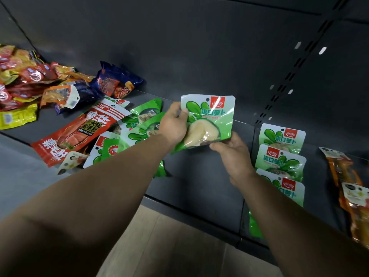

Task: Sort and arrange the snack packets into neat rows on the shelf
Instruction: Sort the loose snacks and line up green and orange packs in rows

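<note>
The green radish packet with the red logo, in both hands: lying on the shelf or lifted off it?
Lifted: the green radish packet faces the camera, left hand gripping its side, right hand pinching its bottom edge.

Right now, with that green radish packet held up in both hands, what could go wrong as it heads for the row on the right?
1. The green radish packet is held only at its edges by the left hand and right hand; the glossy film may slip.
2. The green row overlaps; setting another down could nudge it crooked.
3. The mixed pile lies under the left forearm, which could drag packets off the shelf.
</note>
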The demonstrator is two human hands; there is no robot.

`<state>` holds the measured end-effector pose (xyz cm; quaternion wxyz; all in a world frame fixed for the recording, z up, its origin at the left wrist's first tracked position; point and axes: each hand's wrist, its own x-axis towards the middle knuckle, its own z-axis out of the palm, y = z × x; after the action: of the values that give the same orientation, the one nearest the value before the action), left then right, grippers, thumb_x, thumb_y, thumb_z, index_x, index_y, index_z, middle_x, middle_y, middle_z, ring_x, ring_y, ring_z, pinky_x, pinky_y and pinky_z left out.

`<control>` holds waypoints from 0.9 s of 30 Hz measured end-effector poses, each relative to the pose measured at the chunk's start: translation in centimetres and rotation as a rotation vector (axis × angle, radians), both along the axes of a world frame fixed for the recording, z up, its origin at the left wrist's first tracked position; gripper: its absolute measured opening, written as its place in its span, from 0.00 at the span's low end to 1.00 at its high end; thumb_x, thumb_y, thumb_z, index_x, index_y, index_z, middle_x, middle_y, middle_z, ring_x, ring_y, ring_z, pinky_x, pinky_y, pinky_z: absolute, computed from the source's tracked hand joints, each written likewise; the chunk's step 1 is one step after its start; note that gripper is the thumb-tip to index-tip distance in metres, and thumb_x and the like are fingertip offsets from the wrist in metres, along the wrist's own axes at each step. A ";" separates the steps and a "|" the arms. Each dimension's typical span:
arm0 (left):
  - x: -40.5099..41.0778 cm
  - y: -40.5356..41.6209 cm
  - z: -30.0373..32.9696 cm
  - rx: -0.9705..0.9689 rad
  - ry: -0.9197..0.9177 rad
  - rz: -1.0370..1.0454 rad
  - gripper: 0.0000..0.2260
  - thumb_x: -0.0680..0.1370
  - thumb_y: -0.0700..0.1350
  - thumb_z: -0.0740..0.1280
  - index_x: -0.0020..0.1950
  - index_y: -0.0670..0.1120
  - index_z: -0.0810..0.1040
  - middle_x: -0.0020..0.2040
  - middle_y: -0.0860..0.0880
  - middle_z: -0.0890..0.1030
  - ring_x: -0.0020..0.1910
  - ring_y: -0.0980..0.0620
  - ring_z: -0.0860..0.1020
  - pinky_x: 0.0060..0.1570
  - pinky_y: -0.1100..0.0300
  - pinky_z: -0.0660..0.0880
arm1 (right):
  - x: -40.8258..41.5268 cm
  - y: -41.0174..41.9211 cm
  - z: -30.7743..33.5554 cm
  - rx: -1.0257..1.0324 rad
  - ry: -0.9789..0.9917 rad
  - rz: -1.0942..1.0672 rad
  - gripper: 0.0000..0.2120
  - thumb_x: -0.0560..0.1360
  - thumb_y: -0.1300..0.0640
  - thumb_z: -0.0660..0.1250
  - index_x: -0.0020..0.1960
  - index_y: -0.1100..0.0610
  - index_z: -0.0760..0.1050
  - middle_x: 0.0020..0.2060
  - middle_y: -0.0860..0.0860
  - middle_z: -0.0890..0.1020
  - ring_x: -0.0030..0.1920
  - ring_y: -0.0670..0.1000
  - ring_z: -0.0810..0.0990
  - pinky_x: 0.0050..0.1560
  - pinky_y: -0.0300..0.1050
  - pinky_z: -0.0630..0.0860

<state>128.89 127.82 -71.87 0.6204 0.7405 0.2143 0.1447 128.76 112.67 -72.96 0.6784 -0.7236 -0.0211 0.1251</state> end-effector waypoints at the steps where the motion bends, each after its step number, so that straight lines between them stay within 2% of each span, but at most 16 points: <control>1: -0.2 -0.2 0.1 0.029 0.004 -0.006 0.07 0.82 0.42 0.57 0.47 0.49 0.72 0.36 0.55 0.75 0.37 0.57 0.74 0.44 0.62 0.71 | -0.1 0.0 0.2 -0.004 -0.011 0.016 0.16 0.70 0.70 0.67 0.51 0.52 0.75 0.43 0.45 0.81 0.42 0.41 0.78 0.44 0.31 0.74; 3: -0.4 -0.4 -0.1 0.063 0.030 -0.002 0.06 0.82 0.42 0.57 0.47 0.48 0.70 0.33 0.57 0.71 0.33 0.61 0.70 0.38 0.64 0.67 | -0.3 -0.1 0.4 -0.003 -0.020 0.051 0.16 0.70 0.68 0.69 0.51 0.50 0.76 0.44 0.45 0.82 0.44 0.42 0.79 0.47 0.33 0.74; 6: -0.6 -0.6 -0.5 0.019 0.055 0.036 0.06 0.82 0.43 0.57 0.47 0.48 0.71 0.36 0.55 0.74 0.35 0.60 0.71 0.38 0.63 0.68 | -0.4 -0.3 0.6 -0.021 -0.016 0.065 0.09 0.72 0.62 0.72 0.49 0.51 0.79 0.46 0.48 0.84 0.46 0.45 0.82 0.49 0.35 0.76; 9: -0.5 -1.1 -0.5 -0.108 0.029 0.072 0.05 0.82 0.43 0.58 0.50 0.47 0.73 0.38 0.54 0.75 0.35 0.60 0.71 0.35 0.72 0.69 | -0.5 -0.7 0.4 -0.039 -0.012 0.039 0.05 0.74 0.60 0.70 0.47 0.52 0.78 0.42 0.48 0.83 0.36 0.42 0.80 0.38 0.32 0.76; 11: -0.4 -1.4 -0.4 -0.151 0.041 0.094 0.05 0.82 0.44 0.60 0.48 0.48 0.73 0.36 0.54 0.74 0.34 0.59 0.70 0.33 0.73 0.68 | -0.5 -0.9 0.1 -0.091 -0.022 0.000 0.05 0.74 0.58 0.70 0.47 0.49 0.77 0.39 0.44 0.81 0.36 0.39 0.79 0.38 0.32 0.76; 14: -0.3 -1.7 -0.9 -0.339 0.061 0.063 0.06 0.80 0.43 0.63 0.44 0.50 0.75 0.39 0.52 0.78 0.37 0.56 0.75 0.39 0.67 0.74 | -0.4 -1.0 -0.4 -0.149 -0.014 -0.061 0.05 0.75 0.55 0.69 0.48 0.48 0.75 0.38 0.40 0.79 0.39 0.39 0.77 0.39 0.33 0.73; 17: -0.7 -2.2 -1.6 -0.464 0.110 -0.062 0.09 0.78 0.38 0.66 0.51 0.52 0.77 0.51 0.46 0.82 0.46 0.48 0.80 0.49 0.55 0.78 | 0.0 -1.0 -0.9 -0.172 0.026 -0.131 0.04 0.75 0.56 0.69 0.49 0.50 0.75 0.41 0.47 0.80 0.43 0.46 0.78 0.43 0.40 0.75; 19: -1.0 -2.4 -2.1 -0.433 0.143 -0.132 0.17 0.76 0.35 0.67 0.58 0.55 0.74 0.53 0.46 0.82 0.47 0.47 0.80 0.44 0.56 0.79 | 0.3 -1.0 -1.3 -0.191 0.052 -0.167 0.05 0.75 0.56 0.69 0.50 0.52 0.77 0.44 0.50 0.80 0.45 0.50 0.79 0.46 0.42 0.74; 21: -1.2 -2.5 -2.5 -0.366 0.171 -0.187 0.25 0.75 0.32 0.67 0.63 0.57 0.70 0.47 0.49 0.82 0.41 0.50 0.80 0.36 0.61 0.79 | 0.5 -1.0 -1.7 -0.212 0.076 -0.192 0.06 0.75 0.56 0.69 0.52 0.54 0.78 0.43 0.50 0.80 0.44 0.50 0.78 0.44 0.40 0.73; 22: -1.2 -2.5 -2.8 -0.299 0.185 -0.207 0.28 0.74 0.31 0.68 0.65 0.58 0.68 0.44 0.50 0.81 0.39 0.52 0.80 0.36 0.62 0.79 | 0.7 -1.0 -1.9 -0.213 0.090 -0.204 0.06 0.75 0.57 0.69 0.52 0.54 0.78 0.43 0.50 0.79 0.43 0.49 0.78 0.42 0.39 0.72; 25: -0.8 -2.6 -4.0 -0.058 0.211 -0.231 0.35 0.72 0.34 0.70 0.74 0.56 0.62 0.46 0.52 0.81 0.46 0.51 0.81 0.53 0.55 0.78 | 1.3 -0.9 -2.6 -0.230 0.134 -0.235 0.08 0.76 0.57 0.68 0.54 0.57 0.78 0.44 0.50 0.79 0.43 0.48 0.76 0.40 0.38 0.70; 27: -0.5 -2.8 -4.3 0.084 0.233 -0.233 0.38 0.73 0.40 0.72 0.76 0.56 0.56 0.51 0.51 0.80 0.53 0.50 0.79 0.59 0.58 0.73 | 1.7 -0.7 -3.0 -0.260 0.162 -0.256 0.10 0.76 0.57 0.67 0.56 0.59 0.78 0.46 0.52 0.79 0.45 0.49 0.76 0.42 0.38 0.69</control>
<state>128.39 125.04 -76.20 0.5724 0.7974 0.1912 -0.0063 130.50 111.97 -75.93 0.5891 -0.7896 0.1420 0.0972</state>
